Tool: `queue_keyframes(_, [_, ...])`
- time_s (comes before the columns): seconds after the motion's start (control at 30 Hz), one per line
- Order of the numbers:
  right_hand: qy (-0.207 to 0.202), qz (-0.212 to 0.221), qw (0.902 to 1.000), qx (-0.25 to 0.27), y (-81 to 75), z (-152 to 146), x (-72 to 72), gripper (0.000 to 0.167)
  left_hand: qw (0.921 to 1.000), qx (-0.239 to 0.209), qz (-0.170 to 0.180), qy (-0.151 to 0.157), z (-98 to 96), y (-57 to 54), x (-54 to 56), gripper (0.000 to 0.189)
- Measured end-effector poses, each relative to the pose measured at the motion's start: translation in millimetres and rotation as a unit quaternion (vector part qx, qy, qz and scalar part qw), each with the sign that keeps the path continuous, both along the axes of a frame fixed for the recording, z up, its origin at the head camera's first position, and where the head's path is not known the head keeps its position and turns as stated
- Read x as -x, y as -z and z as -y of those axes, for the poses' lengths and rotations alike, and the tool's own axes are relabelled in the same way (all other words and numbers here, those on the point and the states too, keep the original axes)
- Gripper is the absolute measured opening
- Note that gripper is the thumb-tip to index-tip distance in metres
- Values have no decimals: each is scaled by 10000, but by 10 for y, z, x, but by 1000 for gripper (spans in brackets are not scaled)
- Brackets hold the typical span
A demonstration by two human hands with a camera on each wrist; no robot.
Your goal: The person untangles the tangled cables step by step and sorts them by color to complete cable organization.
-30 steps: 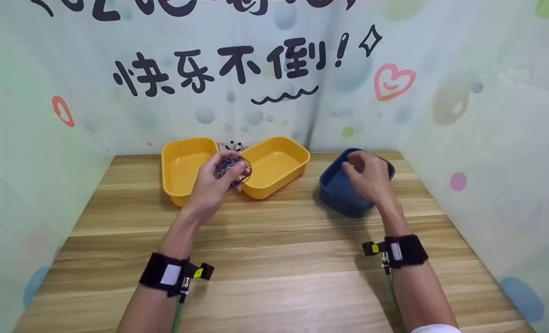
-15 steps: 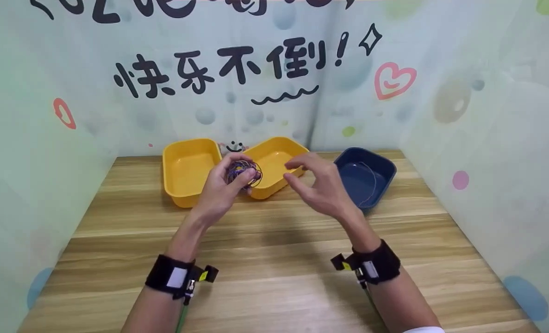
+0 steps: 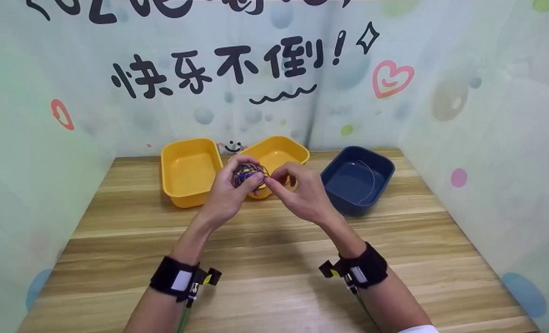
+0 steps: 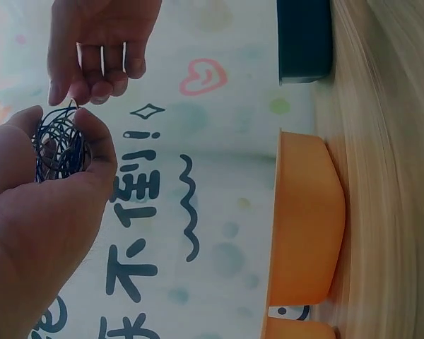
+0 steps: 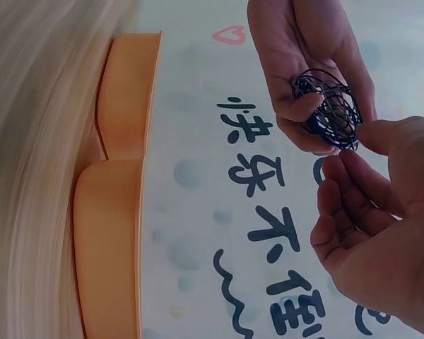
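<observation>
My left hand [image 3: 226,196] grips a loose tangle of thin coloured wires [image 3: 244,174], raised in front of the middle yellow tray. Blue and dark loops of the tangle [image 5: 332,116] stick out between the left thumb and fingers in the right wrist view. Thumb and index finger of my right hand [image 3: 304,194] pinch at a strand on the tangle's right edge; the left wrist view has a short wire end [image 4: 74,103] at those fingertips. A single thin wire [image 3: 373,178] lies curved inside the dark blue tray [image 3: 355,207] on the right.
Two yellow trays stand at the back of the wooden table [image 3: 274,286]: the left tray [image 3: 186,202] and an angled middle tray [image 3: 297,167] partly behind the hands. A printed curtain [image 3: 200,115] closes off the back and sides. Both wrists wear black camera straps.
My right hand has come left from over the blue tray to the tangle, its fingers closing at the edge. The left hand has shifted slightly right with the wires. The wire in the tray is now uncovered.
</observation>
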State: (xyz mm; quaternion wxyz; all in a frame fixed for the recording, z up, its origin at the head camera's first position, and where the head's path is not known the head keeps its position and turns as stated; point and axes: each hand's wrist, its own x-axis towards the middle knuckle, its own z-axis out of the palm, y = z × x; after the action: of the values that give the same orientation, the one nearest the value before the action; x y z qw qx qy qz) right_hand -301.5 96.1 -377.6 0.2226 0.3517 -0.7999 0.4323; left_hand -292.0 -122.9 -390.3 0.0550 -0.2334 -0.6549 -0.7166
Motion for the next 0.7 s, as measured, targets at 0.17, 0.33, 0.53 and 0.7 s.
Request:
queue_keyframes(0.17, [-26, 348, 9993, 161, -2, 9, -6, 15, 10000, -39, -14, 18, 10, 12, 2, 27])
queue_keyframes(0.33, [-369, 1309, 9880, 729, -37, -29, -2, 11, 9998, -146, -66, -154, 40, 4, 14, 31])
queue_keyframes(0.53, [-798, 2124, 9634, 1429, -45, -82, 32, 12, 9991, -276, -90, -306, 68, -5, 33, 31])
queue_keyframes(0.7, [-701, 2341, 9557, 1642, -39, -134, 66, 5, 9977, -393, -16, -555, 98, -23, 48, 30])
